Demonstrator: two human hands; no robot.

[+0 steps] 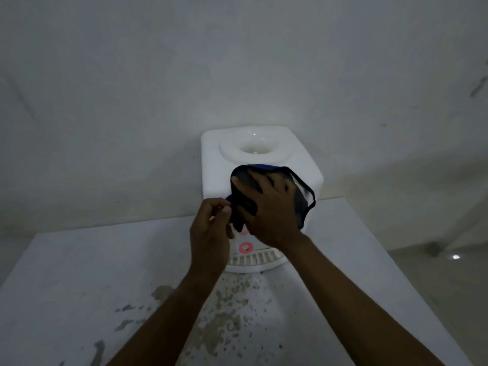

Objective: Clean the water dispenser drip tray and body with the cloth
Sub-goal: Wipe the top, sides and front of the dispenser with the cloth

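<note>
While the right hand (266,210) presses the dark cloth (301,196) flat on the front top edge of the white dispenser (211,167), its grip spread out, the left hand (211,228) pinches a hanging corner. Looks like body wiping is underway; the drip tray (250,260) down on the stained worktop (79,273) seems untouched so far.

no readable text, brand, number or label anywhere in the head view. the only marks on the water dispenser (211,165) are a pink ring (245,248) on its front face, above the drip tray (253,260), and a small pink patch just above it, partly hidden behind the hands; possibly a tap marking, too dim and blurred to read.
</note>
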